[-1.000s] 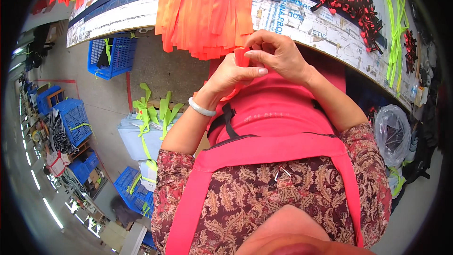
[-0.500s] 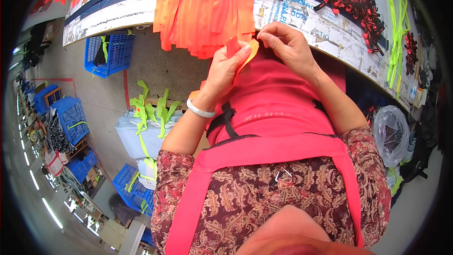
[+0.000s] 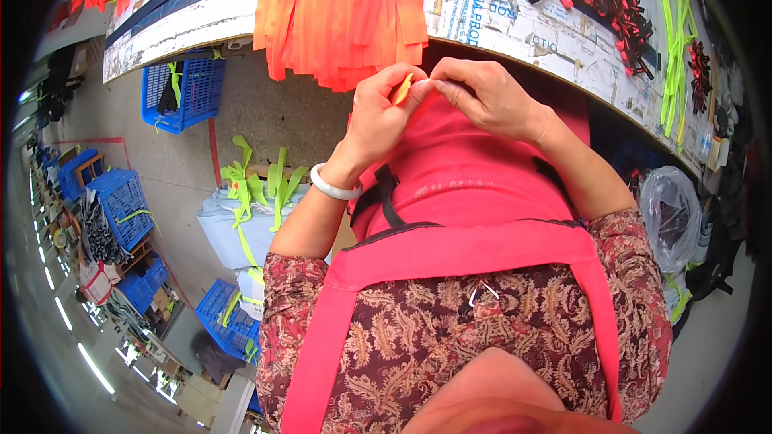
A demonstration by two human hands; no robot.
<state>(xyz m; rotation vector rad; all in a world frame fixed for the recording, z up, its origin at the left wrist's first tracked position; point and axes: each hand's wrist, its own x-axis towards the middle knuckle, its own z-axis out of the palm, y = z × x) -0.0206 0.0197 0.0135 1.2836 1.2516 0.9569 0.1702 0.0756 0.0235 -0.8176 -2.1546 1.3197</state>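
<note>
My left hand point(image 3: 379, 115) is closed on an orange fabric strip point(image 3: 403, 90), a folded bit of which shows between thumb and fingers. The fingertips of my right hand point(image 3: 492, 98) are pinched together and meet the left fingertips in front of my red apron point(image 3: 462, 173). What the right fingers grip is too small to make out. Just beyond my hands, a thick bundle of orange strips point(image 3: 342, 20) hangs over the edge of the table.
The white, worn table point(image 3: 523, 44) carries a heap of black-and-red pieces point(image 3: 599, 4) and yellow-green strips point(image 3: 674, 40) on the right. To the left, on the floor, are blue crates point(image 3: 183, 92) and a pale stack point(image 3: 237, 225) tied with yellow-green strips.
My right hand has come down and left, so its fingertips now meet the left ones. The left hand has turned inward, and less of the orange strip shows.
</note>
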